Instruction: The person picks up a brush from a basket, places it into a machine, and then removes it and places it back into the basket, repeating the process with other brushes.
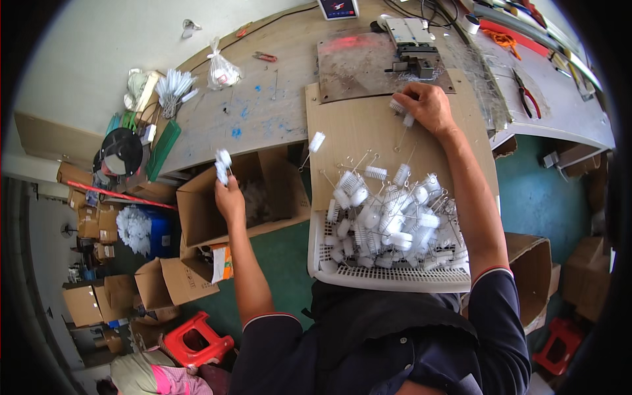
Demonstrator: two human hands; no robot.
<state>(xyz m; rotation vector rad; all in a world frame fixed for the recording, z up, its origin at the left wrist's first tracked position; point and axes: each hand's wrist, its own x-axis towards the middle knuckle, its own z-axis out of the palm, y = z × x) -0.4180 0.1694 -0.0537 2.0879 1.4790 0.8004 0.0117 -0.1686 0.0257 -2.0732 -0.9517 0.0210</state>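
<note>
My left hand (230, 201) is closed around a small bunch of white bristle brushes (222, 163), above an open cardboard box (204, 214). At the far edge of a wooden board (349, 122), my right hand (429, 108) pinches a small white brush with a wire stem (407, 120). Just beyond it stands a metal clamping fixture (421, 66) on a worn metal plate (349, 69). A heap of similar brushes (392, 217) with looped wire stems fills a white plastic basket (388, 279) against my body. One loose brush (317, 141) lies at the board's left edge.
Red-handled pliers (526, 95) lie on the right-hand bench. A knotted plastic bag (222, 69) and a green bar (164, 150) are on the left. Cardboard boxes (171, 283) and a red stool (196, 339) stand on the floor. Another person (148, 372) is at lower left.
</note>
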